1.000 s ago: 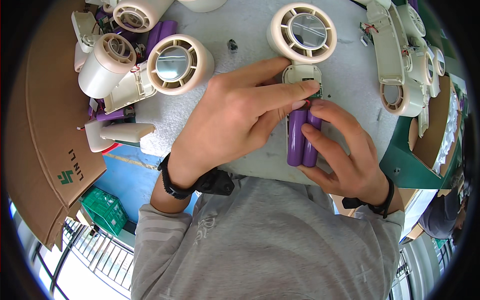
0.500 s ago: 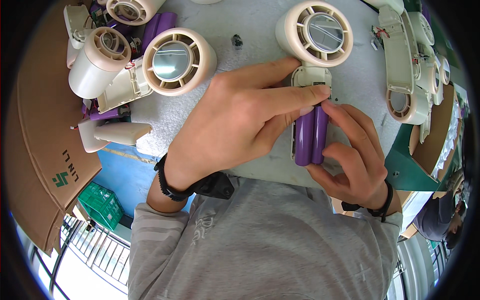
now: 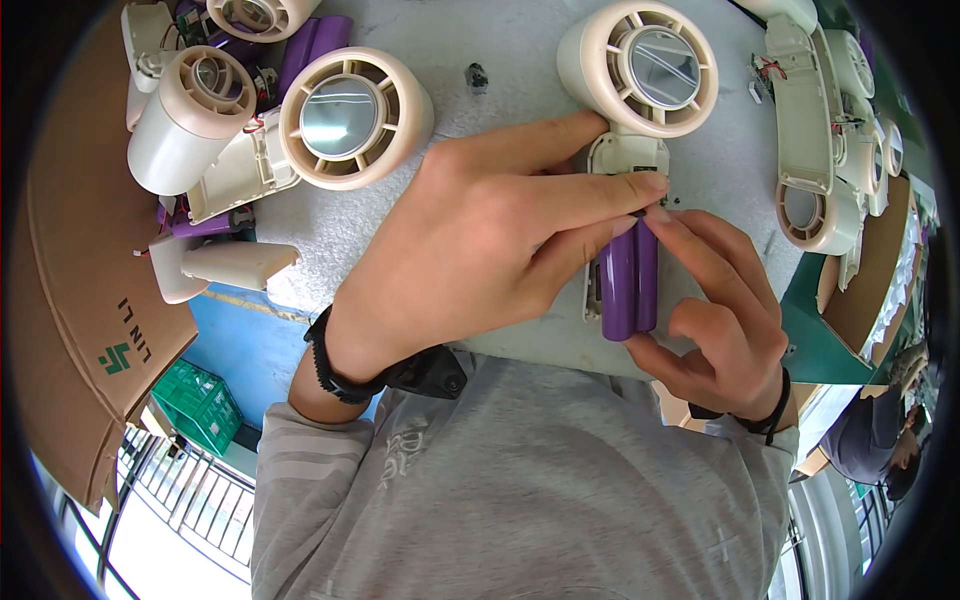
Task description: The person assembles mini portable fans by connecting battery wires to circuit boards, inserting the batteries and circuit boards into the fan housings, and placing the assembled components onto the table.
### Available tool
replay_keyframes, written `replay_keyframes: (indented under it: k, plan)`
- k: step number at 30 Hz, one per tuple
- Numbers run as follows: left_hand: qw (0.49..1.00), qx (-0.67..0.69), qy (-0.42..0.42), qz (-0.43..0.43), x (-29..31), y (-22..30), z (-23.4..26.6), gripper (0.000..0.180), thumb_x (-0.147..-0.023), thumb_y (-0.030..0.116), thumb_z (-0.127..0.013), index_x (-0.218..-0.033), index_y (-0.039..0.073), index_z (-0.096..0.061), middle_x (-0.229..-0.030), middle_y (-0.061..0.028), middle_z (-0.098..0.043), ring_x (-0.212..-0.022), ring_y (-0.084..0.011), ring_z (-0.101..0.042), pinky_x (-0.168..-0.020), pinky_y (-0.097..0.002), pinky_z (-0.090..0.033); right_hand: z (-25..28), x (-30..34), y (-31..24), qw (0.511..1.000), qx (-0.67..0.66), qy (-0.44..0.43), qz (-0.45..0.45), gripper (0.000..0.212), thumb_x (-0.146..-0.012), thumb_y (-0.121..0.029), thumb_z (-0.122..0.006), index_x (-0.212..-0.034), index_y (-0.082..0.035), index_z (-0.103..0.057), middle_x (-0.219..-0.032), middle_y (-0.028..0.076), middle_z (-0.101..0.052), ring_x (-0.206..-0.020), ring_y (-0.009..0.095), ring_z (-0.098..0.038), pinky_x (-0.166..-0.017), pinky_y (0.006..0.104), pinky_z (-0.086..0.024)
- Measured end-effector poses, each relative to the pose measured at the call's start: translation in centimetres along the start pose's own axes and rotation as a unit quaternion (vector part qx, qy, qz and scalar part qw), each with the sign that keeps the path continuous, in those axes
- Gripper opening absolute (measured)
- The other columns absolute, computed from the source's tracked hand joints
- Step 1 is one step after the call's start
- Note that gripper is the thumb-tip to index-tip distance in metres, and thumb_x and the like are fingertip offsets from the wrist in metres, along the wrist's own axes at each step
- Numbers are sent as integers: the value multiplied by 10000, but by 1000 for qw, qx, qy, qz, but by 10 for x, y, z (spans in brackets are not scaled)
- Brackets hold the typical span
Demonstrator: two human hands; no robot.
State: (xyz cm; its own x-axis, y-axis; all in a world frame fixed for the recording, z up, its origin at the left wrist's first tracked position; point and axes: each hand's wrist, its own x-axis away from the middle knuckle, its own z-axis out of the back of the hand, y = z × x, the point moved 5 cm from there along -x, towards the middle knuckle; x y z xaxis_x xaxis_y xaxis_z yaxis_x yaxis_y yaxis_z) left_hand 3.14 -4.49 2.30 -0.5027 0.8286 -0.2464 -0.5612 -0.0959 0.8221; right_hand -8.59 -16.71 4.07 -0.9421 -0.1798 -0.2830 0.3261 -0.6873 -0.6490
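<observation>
In front of me lies a cream handheld fan, its round head at the far end and its open handle shell pointing toward me. Two joined purple cells form a battery pack, slightly tilted over the shell. My left hand reaches across from the left, closed, its thumb on the pack's far end and its index finger over the shell. My right hand is closed on the pack from the right, fingertips at its far end and thumb by its near end. Fingers hide what lies at the far end.
More fan bodies, some with purple batteries, crowd the table's left side. Opened handle shells lie at the right. A cardboard box stands left, a green-sided box right. A green crate is on the floor.
The battery pack has tipped, so its cells no longer lie evenly side by side. Both hands keep their hold, the right shifting slightly toward me.
</observation>
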Motion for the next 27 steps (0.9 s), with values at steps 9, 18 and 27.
replay_keyframes:
  k: [9, 18, 27]
  plan:
    - [1000, 5, -3, 10, 0, -1, 1, 423, -656, 75, -823, -1069, 83, -729, -1080, -190, -673, -799, -250, -705, -658, -287, -577, -4, -3, 4, 998, -31, 56, -3, 498, -552, -18, -836, -842, -40, -432, -1147, 318, -555, -927, 433, -598, -719, 449, -556]
    - [1000, 14, -3, 24, 1, -3, 4, 562, -531, 136, -875, -1073, 110, -731, -1109, -183, -667, -836, -279, -702, -697, -315, -589, -10, -3, 9, 990, -126, 43, -34, 501, -582, 66, -826, -876, -43, -436, -1194, 316, -474, -945, 340, -561, -751, 419, -548]
    - [999, 28, 1, 26, 2, -4, 2, 559, -519, 102, -871, -1060, 100, -730, -1128, -170, -668, -884, -294, -698, -733, -314, -578, -12, -3, 10, 989, -105, -17, -106, 556, -585, 66, -821, -869, -106, -376, -1262, 235, -409, -990, 263, -473, -920, 468, -482]
